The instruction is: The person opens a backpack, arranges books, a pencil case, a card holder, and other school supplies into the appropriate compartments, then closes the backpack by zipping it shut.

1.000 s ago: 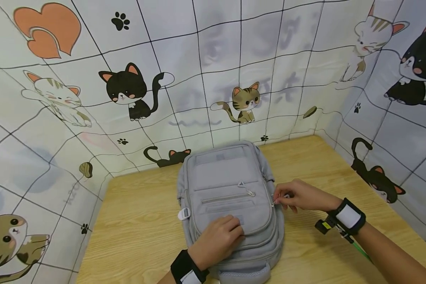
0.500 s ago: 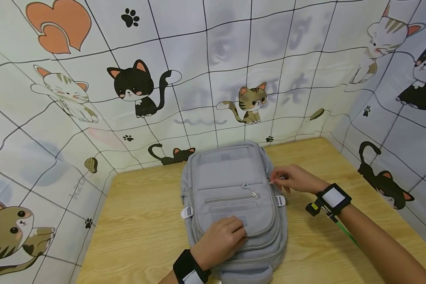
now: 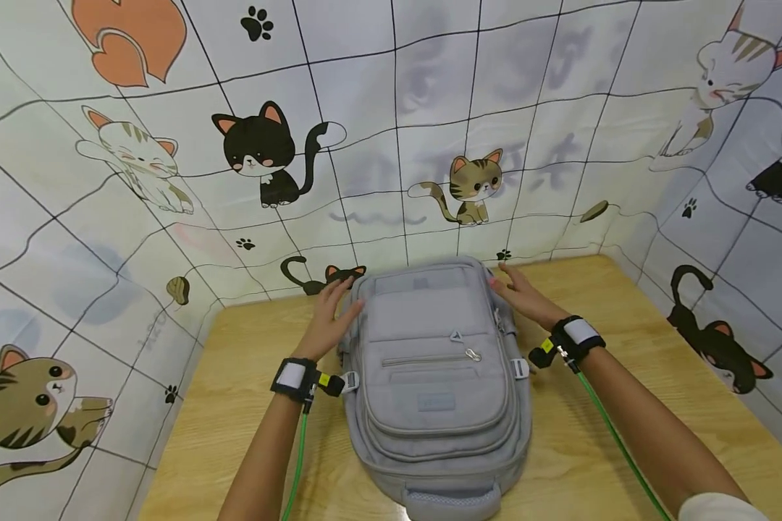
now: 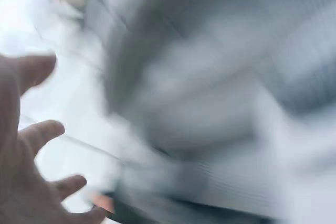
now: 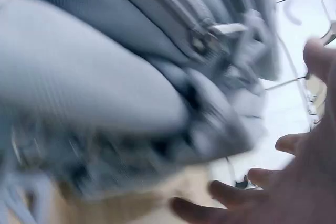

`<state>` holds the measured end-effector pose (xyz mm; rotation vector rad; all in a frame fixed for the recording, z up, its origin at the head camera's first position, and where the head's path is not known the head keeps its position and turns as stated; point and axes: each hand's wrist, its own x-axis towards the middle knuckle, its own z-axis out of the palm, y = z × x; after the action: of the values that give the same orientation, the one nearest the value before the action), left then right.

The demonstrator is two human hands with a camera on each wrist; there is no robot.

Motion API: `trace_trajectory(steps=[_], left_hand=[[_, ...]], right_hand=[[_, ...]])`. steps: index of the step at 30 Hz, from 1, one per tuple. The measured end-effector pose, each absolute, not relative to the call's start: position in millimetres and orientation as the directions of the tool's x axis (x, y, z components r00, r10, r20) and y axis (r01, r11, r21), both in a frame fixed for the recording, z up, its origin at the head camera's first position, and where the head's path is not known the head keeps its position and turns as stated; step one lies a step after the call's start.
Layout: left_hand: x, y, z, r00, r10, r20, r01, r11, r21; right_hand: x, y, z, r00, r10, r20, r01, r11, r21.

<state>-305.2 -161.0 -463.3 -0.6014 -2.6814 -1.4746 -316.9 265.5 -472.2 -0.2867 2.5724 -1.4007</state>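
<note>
A grey backpack lies flat on the wooden table, its top end toward the back wall. My left hand is at the bag's upper left corner, fingers straight and spread. My right hand is at the upper right corner, fingers also straight. Neither hand grips anything. The left wrist view is blurred: spread fingers beside the grey backpack. The right wrist view is blurred too, with spread fingers near the backpack and its zip pull.
Cloth walls printed with cartoon cats close in the table at the back and both sides. Green cables run from both wristbands along my forearms. A bare strip of table lies to the right of the bag.
My left hand left the front pocket and moved up to the bag's upper left corner. My right hand let go of the side zip pull and moved to the upper right corner, fingers straightened.
</note>
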Motion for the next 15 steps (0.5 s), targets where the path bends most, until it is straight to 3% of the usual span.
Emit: trace_trajectory(steps=[3,5,9,15], left_hand=[[-314,-165,-498,-0.947,0.315,-0.064,0.096,0.467,0.879],[-309,-163,-514,-0.938,0.316,-0.141,0.006,0.421,0.907],[-301,-159,-518,-0.939,0.303,-0.161,-0.036,0.381,0.924],[-294,-164,-506,-0.939,0.291,-0.184,-0.038,0.444,0.895]], right_hand=[[-313,257,-489,-0.919,-0.344,-0.195,-0.003,0.499,-0.867],[-308,250,-495,-0.899,-0.386,-0.206,-0.014,0.497,-0.868],[-302,241,-485,-0.892,-0.409,-0.191,-0.054,0.517,-0.854],[-295,237,-469,-0.872,-0.438,-0.217,-0.056,0.530,-0.846]])
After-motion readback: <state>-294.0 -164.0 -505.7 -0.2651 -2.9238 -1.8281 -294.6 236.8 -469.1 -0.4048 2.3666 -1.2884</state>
